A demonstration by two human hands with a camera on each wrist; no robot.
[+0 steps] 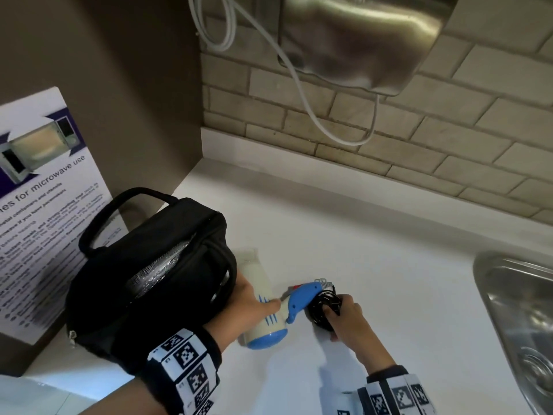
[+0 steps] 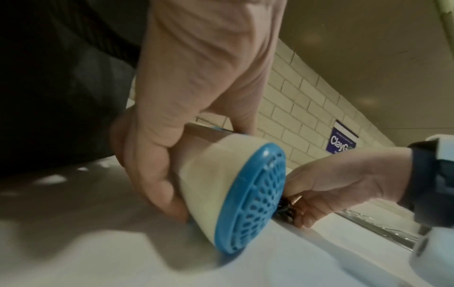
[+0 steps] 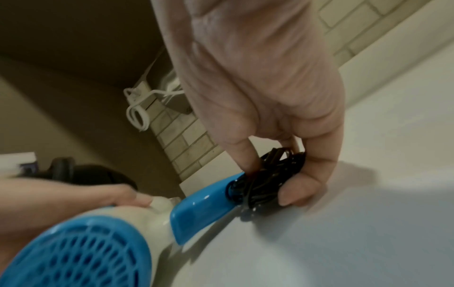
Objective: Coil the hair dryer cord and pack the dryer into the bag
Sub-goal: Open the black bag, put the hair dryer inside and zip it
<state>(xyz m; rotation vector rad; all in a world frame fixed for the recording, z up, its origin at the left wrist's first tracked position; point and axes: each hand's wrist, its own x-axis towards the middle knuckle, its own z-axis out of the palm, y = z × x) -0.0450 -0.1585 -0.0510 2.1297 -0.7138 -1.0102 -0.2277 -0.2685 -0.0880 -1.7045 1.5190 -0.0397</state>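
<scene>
A cream hair dryer [image 1: 263,295] with a blue rear grille [image 2: 255,202] and folded blue handle [image 1: 300,298] lies on the white counter [image 1: 404,295]. My left hand [image 1: 254,304] grips its barrel from above, seen also in the left wrist view as my left hand [image 2: 186,108]. The black cord [image 1: 324,307] is bunched in a coil at the handle's end [image 3: 267,178]. My right hand [image 1: 344,317] pinches that coil, thumb [image 3: 302,186] on one side and fingers on the other. The black bag [image 1: 149,280] stands just left of the dryer, its top open on a silver lining.
A steel sink [image 1: 520,319] sits at the right. A metal dispenser [image 1: 365,37] hangs on the tiled wall with white cables [image 1: 302,94] looping below it. A microwave notice [image 1: 45,205] leans at the left against a brown panel.
</scene>
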